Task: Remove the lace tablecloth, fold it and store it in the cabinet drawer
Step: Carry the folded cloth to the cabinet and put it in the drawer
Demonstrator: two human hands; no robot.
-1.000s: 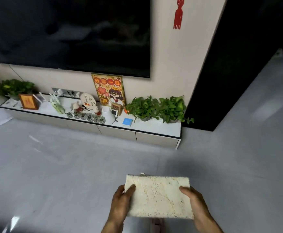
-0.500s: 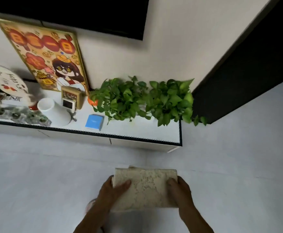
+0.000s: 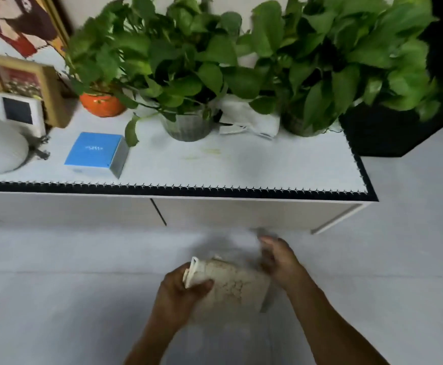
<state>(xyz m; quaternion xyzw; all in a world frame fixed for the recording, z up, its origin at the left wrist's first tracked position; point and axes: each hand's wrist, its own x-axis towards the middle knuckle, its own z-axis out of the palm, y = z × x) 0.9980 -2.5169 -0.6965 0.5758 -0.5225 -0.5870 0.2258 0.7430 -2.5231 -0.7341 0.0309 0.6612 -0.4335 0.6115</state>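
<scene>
Left hand (image 3: 180,288) grips folded lace tablecloth (image 3: 230,283); right hand (image 3: 278,259) blurred.

Folded cream lace tablecloth (image 3: 232,283) before closed cabinet drawer (image 3: 254,213).

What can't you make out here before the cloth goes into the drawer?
- Right hand: motion blur in the head view; whether it touches the folded cloth is unclear.
- Drawer front: no handle visible.
- Cloth's near edge: hidden by the left hand.
- Picture: cut by the frame edge.
</scene>
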